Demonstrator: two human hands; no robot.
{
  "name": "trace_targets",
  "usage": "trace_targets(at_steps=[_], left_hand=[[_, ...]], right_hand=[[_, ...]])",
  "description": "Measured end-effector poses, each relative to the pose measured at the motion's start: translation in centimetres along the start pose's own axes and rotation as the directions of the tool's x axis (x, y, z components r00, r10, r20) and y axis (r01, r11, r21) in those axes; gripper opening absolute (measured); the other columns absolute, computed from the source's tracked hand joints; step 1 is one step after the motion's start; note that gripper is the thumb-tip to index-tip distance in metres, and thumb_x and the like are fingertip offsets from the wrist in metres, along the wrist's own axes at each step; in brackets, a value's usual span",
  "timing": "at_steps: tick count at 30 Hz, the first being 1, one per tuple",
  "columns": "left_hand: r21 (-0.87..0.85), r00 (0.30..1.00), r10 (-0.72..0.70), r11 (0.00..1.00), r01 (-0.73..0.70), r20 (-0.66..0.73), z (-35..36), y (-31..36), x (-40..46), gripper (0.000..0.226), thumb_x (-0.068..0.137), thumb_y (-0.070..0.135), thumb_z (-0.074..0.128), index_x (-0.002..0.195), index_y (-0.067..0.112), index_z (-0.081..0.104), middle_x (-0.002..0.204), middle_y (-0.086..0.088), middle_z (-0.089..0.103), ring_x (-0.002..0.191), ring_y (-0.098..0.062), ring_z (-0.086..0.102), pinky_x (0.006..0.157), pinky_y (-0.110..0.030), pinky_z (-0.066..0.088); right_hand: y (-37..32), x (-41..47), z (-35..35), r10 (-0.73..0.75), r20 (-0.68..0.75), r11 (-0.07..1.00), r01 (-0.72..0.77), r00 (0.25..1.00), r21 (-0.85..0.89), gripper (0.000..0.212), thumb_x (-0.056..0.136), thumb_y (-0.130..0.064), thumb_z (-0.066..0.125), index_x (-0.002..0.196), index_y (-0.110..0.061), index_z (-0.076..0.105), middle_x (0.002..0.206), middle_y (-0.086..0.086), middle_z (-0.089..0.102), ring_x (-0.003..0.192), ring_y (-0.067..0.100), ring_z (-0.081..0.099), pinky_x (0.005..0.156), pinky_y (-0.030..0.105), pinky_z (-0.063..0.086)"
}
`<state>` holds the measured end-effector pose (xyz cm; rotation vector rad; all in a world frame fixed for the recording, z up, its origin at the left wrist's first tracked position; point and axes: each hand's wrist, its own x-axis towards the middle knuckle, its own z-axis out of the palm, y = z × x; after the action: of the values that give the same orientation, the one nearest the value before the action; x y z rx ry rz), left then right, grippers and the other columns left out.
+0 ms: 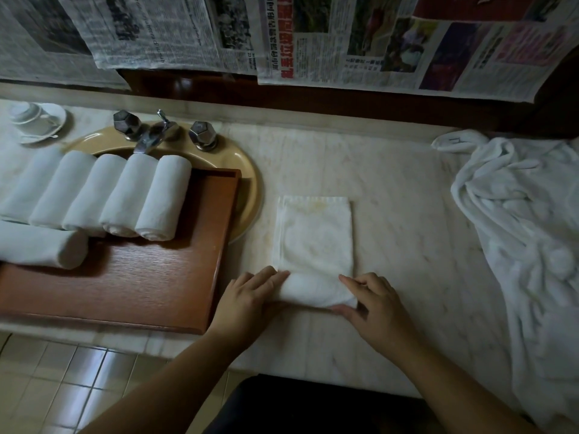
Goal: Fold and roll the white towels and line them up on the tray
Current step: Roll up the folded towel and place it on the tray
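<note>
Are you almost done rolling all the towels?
Partway. Six rolled towels already lie on the wooden tray. The left hand and right hand are rolling a folded towel on the counter. A heap of unfolded towels still waits.

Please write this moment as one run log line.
step: rolling | left hand and right hand: on folded towel, near end rolled | rolled towels: on tray

A folded white towel (313,239) lies flat on the desk (407,198), its near end already rolled into a short tube. On the wooden tray (150,277) five rolled towels (125,195) lie side by side in a row — a sixth roll (40,244) lies crosswise in front of them. A heap of unfolded towels (526,233) lies at the right.
</note>
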<state>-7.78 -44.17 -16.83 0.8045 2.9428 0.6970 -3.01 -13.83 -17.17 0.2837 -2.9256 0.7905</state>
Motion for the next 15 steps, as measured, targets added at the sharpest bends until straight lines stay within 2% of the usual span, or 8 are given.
trace_targets(at_steps=[2,4,6,8,10,12,13,15], left_hand=[[-0.092,0.996,-0.075,0.993,0.079,0.039,-0.4,0.0,0.9,0.055,0.099,0.065,0.052,0.147,0.037,0.056,0.138,0.018,0.060,0.091,-0.011,0.047,0.081,-0.035,0.051],[-0.184,0.983,-0.160,0.967,0.175,0.092,-0.7,0.2,1.7,0.056,0.098,0.069,0.049,0.147,0.042,0.054,0.138,0.020,0.060,0.098,-0.008,0.046,0.088,-0.030,0.048],[-0.278,0.952,-0.269,0.912,0.301,0.147,-0.7,0.5,2.2,0.053,0.098,0.068,0.048,0.146,0.046,0.053,0.137,0.018,0.059,0.110,-0.009,0.045,0.100,-0.035,0.045],[-0.334,0.909,-0.374,0.846,0.415,0.183,-0.5,1.1,2.6,0.046,0.099,0.067,0.047,0.143,0.052,0.054,0.131,0.017,0.055,0.118,-0.014,0.042,0.110,-0.043,0.039],[-0.360,0.871,-0.453,0.793,0.491,0.188,-0.3,2.1,2.8,0.041,0.100,0.065,0.048,0.140,0.056,0.054,0.130,0.016,0.048,0.121,-0.019,0.037,0.109,-0.047,0.037],[-0.363,0.857,-0.489,0.778,0.513,0.162,-0.2,2.9,2.8,0.040,0.099,0.065,0.051,0.138,0.056,0.055,0.129,0.014,0.041,0.120,-0.017,0.033,0.109,-0.048,0.039],[-0.362,0.860,-0.490,0.784,0.505,0.139,-0.2,3.0,2.7,0.040,0.099,0.063,0.053,0.138,0.054,0.056,0.126,0.015,0.040,0.119,-0.015,0.033,0.108,-0.048,0.040],[-0.388,0.874,-0.481,0.794,0.467,0.068,-0.3,2.9,2.6,0.042,0.096,0.060,0.062,0.136,0.049,0.058,0.121,0.020,0.046,0.115,-0.011,0.039,0.103,-0.044,0.046]], right_hand=[[0.2,0.7,0.0,0.078,0.043,0.992,-0.081,0.996,0.092,0.060,0.095,-0.063,0.056,0.137,-0.021,0.066,0.104,-0.012,0.052,0.095,0.011,0.052,0.083,0.030,0.048],[0.5,1.6,0.1,0.158,0.071,0.973,-0.168,0.985,0.161,0.056,0.094,-0.063,0.056,0.131,-0.023,0.070,0.098,-0.013,0.052,0.092,0.010,0.052,0.084,0.028,0.046],[0.6,2.6,0.2,0.285,0.121,0.912,-0.308,0.951,0.271,0.043,0.093,-0.057,0.063,0.116,-0.023,0.075,0.094,-0.010,0.055,0.089,0.012,0.056,0.082,0.032,0.047],[0.6,3.4,0.1,0.367,0.190,0.835,-0.413,0.910,0.364,0.019,0.094,-0.045,0.071,0.096,-0.026,0.073,0.092,-0.008,0.057,0.087,0.013,0.060,0.080,0.034,0.046],[0.5,3.7,0.0,0.398,0.229,0.768,-0.459,0.888,0.447,0.010,0.092,-0.039,0.075,0.093,-0.035,0.066,0.097,-0.007,0.063,0.091,0.014,0.063,0.080,0.034,0.048],[0.1,3.7,-0.2,0.411,0.201,0.722,-0.452,0.889,0.524,0.025,0.089,-0.034,0.080,0.105,-0.043,0.063,0.101,-0.005,0.065,0.092,0.015,0.065,0.084,0.036,0.053],[-0.1,3.5,-0.1,0.399,0.135,0.759,-0.409,0.907,0.507,0.031,0.088,-0.031,0.081,0.109,-0.045,0.063,0.102,-0.004,0.063,0.089,0.015,0.063,0.085,0.037,0.054],[-0.7,2.8,0.1,0.293,-0.060,0.905,-0.256,0.954,0.341,0.026,0.089,-0.027,0.080,0.109,-0.042,0.072,0.109,-0.009,0.059,0.091,0.012,0.061,0.085,0.037,0.054]])
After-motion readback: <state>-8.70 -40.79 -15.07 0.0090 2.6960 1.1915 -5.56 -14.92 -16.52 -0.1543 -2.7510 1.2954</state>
